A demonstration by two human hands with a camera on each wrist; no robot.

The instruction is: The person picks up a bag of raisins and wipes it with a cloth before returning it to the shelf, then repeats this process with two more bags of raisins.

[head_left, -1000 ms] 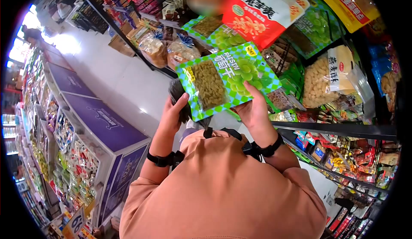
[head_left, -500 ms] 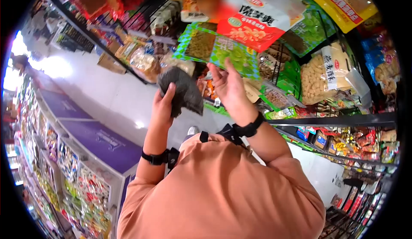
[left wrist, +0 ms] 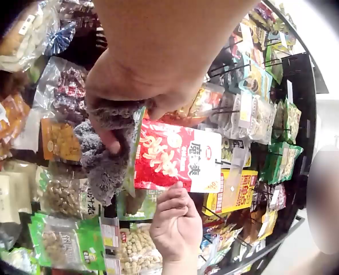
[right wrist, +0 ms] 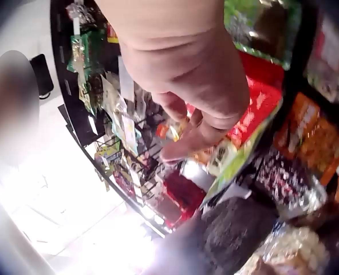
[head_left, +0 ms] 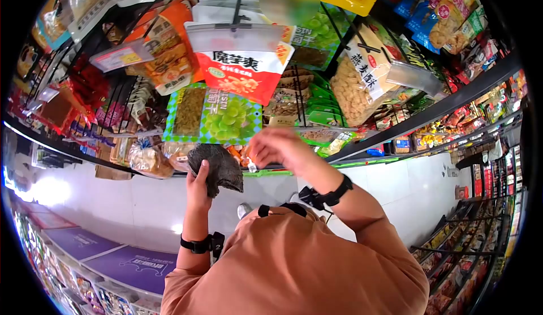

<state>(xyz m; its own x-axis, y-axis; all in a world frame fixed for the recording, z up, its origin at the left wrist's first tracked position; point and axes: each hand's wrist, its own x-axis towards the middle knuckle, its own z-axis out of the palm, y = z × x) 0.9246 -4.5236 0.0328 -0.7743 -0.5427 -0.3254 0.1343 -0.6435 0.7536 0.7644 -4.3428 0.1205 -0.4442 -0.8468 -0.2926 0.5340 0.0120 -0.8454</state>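
Containing raisins (head_left: 189, 112): green-and-blue checked bag (head_left: 231, 123)

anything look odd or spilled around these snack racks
I see nothing spilled. The one oddity is the crumpled dark grey cloth in the left hand: it isn't packaged food, unlike the hanging snack packets near it.

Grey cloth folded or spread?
Not spread: the grey cloth sits bunched in the left grip. Whether neatly folded or crumpled, cannot tell.

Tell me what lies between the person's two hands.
The head view shows a dark grey cloth, held by the left hand, between it and the right hand, which appears clear of the cloth.
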